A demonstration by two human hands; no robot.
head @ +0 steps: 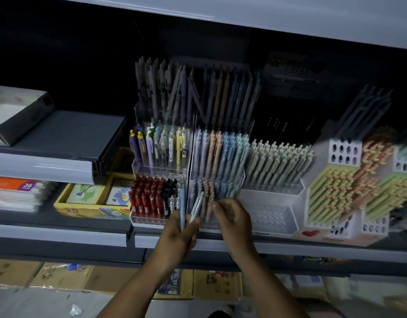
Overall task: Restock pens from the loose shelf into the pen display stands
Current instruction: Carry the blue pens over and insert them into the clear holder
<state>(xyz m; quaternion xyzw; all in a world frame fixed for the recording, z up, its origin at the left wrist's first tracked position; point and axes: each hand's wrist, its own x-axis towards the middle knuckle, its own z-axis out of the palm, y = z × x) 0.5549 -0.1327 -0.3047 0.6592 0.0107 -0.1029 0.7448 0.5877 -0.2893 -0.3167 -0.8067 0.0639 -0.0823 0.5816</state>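
My left hand [177, 237] grips two light blue pens [182, 211], their tops pointing up in front of the lowest tier. One of them leans right toward the pastel pens. My right hand [232, 218] reaches into the lowest tier of the clear pastel pen stand [217, 171]; its fingertips touch the peach and blue pens [208, 191] there. I cannot tell whether it pinches one. To the left, a clear stand [160, 169] holds red and black pens low down and mixed coloured pens above.
A white stand [272, 216] of pale green pens sits to the right, then white holed blocks [346, 152] with yellow and peach pens. A yellow box [90, 211] of cards lies at left. Cardboard boxes [60, 276] lie below the shelf edge [289, 245].
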